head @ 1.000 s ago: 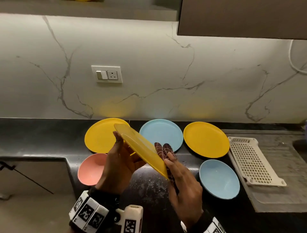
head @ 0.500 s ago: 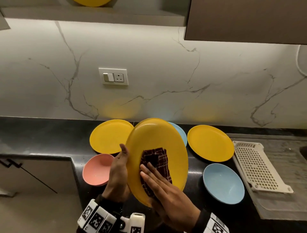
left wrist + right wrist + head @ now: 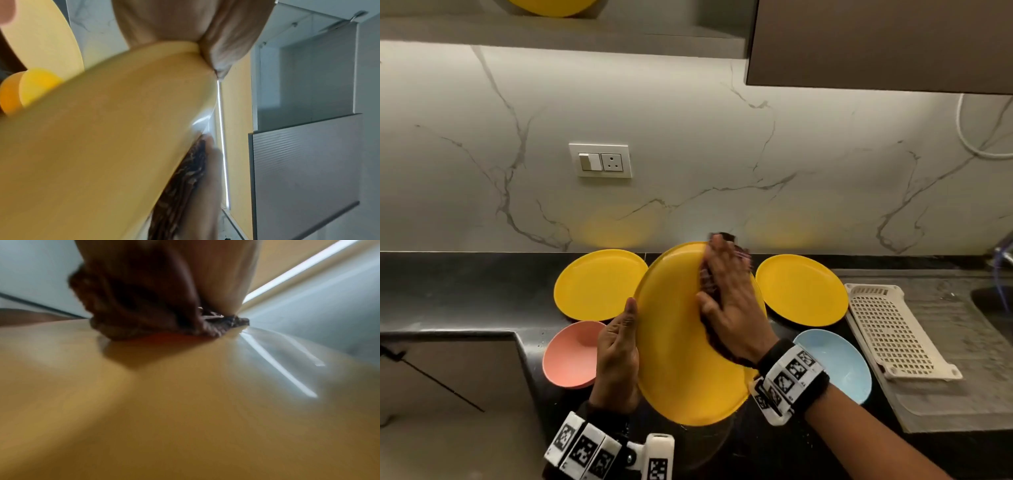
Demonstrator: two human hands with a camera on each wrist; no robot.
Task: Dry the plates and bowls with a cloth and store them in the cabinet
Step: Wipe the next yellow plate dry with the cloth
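The left hand gripped the left rim of a smooth, glossy yellow plate, thumb up along the edge, holding it tilted above the black counter. The right hand lay flat, fingers stretched toward the plate's far rim, pressing a dark checked cloth against its face. Round yellow plates, a pink bowl and a blue bowl sat below, beside a perforated white rack.
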